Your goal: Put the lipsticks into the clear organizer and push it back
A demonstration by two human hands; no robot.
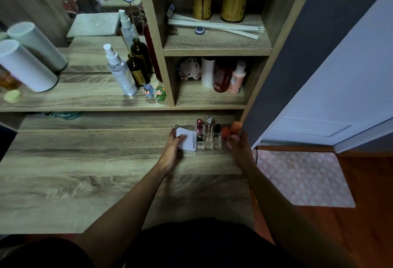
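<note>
Both grips (174,144) (236,142) flank the clear organizer (209,144).

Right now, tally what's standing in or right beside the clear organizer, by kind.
Lipsticks in the organizer: 3 (pink, silver, black)
White tube: 1
Orange sponges beside it: 2 ()
Total: 6
Left hand is on the tube side, right hand by the sponges.

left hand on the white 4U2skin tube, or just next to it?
Touching. The head view shows the left hand with its fingers lying over the near end of the white tube, which sits at the left of the clear organizer.
</note>
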